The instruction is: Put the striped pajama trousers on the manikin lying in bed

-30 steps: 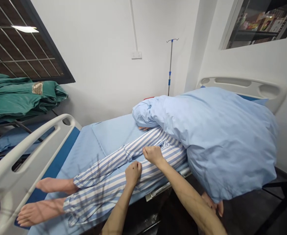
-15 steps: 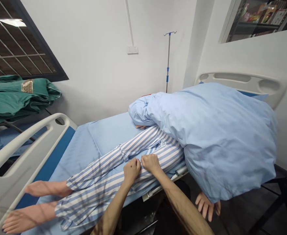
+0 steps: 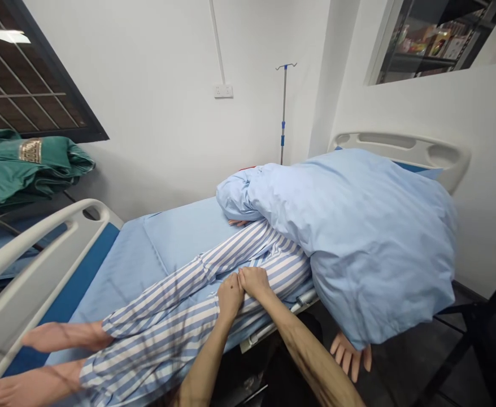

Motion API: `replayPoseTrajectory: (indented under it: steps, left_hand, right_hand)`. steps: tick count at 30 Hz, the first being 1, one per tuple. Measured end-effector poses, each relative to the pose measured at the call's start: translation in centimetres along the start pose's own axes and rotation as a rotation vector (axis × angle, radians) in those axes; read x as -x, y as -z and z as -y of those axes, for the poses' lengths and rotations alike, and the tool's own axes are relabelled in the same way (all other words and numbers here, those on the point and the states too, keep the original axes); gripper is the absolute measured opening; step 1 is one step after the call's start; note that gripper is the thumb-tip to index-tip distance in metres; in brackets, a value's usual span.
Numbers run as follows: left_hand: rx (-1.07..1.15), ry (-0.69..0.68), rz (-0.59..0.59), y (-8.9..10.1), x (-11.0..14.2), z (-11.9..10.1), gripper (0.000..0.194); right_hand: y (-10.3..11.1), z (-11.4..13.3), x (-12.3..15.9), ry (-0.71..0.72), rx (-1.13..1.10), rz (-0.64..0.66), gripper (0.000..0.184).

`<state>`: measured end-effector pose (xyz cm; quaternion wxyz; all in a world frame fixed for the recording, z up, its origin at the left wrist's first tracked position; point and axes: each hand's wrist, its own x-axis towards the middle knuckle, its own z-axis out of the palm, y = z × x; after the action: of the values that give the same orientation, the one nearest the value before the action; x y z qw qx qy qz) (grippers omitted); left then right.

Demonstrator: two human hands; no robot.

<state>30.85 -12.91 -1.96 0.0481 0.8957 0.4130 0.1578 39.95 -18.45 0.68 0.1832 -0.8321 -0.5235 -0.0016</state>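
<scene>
A figure that looks like a care manikin lies on the bed (image 3: 180, 232), in blue-and-white striped trousers (image 3: 163, 333). My left hand (image 3: 231, 294) is a fist on the thigh of its nearer leg. Right beside it, my right hand (image 3: 253, 280) is also a fist, and the two touch. No cloth shows pulled up into either fist, though their undersides are hidden. A puffed light-blue quilt (image 3: 358, 226) covers the figure's upper body. From under it one manikin hand (image 3: 352, 357) hangs past the bed's near side. The bare feet (image 3: 61, 336) lie at the left.
The bed has a pale footboard (image 3: 91, 212) at left and a headboard (image 3: 404, 138) at right. A drip stand (image 3: 283, 113) rises behind the bed. Folded green cloth (image 3: 31, 169) lies at far left. A black metal frame (image 3: 477, 316) stands at lower right.
My fists have come together, the left moving right towards the other until they touch. The whole view has shifted slightly.
</scene>
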Motion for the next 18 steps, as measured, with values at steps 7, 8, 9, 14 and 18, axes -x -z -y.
replayPoseTrajectory:
  steps: [7, 8, 9, 14, 18]
  left_hand:
    - [-0.021, -0.056, -0.063, -0.6, -0.1, -0.1, 0.034]
    - [-0.027, -0.054, -0.070, -0.6, -0.1, -0.1, 0.032]
    - [-0.031, -0.053, -0.076, -0.7, -0.1, -0.1, 0.031]
    - [-0.028, -0.056, -0.092, -0.8, -0.1, -0.2, 0.030]
    - [-0.031, -0.059, -0.091, -0.9, 0.1, -0.1, 0.030]
  right_hand:
    - [5.0, -2.5, -1.5, -0.016, 0.043, -0.089, 0.043]
    - [6.0, -3.2, -1.7, -0.044, 0.052, -0.118, 0.043]
    - [6.8, -3.8, -1.9, -0.072, 0.064, -0.145, 0.044]
    - [7.5, -5.5, -1.7, -0.085, 0.098, -0.194, 0.047]
    - [3.9, -5.9, -0.4, -0.053, 0.124, -0.119, 0.040]
